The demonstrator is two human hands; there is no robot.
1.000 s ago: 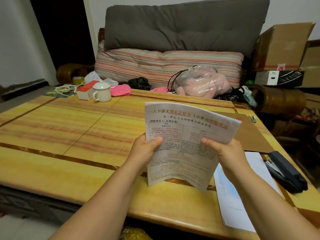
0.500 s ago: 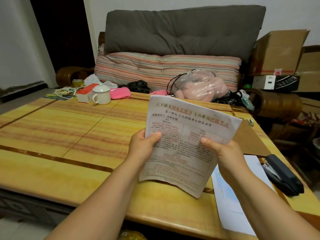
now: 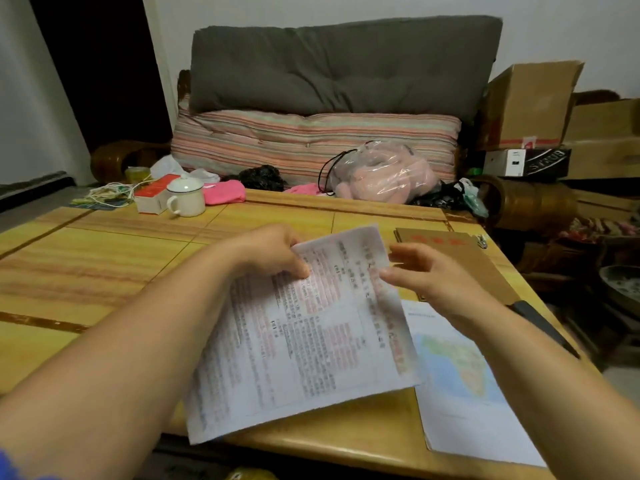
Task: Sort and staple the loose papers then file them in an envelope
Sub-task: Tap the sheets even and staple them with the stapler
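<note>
A printed sheet (image 3: 304,334) with black and red text lies tilted low over the wooden table (image 3: 104,271), turned sideways and blurred. My left hand (image 3: 273,254) pinches its far edge. My right hand (image 3: 433,275) hovers at the sheet's far right corner with fingers and thumb spread apart, holding nothing. A white sheet with a coloured map (image 3: 460,379) lies flat on the table at the right. A brown envelope (image 3: 485,268) with red print lies beyond my right hand. The dark stapler (image 3: 543,327) shows only as a strip behind my right forearm.
At the table's far left stand a white lidded mug (image 3: 187,199), a red and white box (image 3: 152,197), tangled cords and a pink cloth (image 3: 223,195). A clear bag with something pink (image 3: 377,174) sits before the cushions. Cardboard boxes (image 3: 530,105) are stacked at the right.
The printed sheet came down from upright to nearly flat and turned sideways. My right hand let go of it. My left hand shifted to its far edge.
</note>
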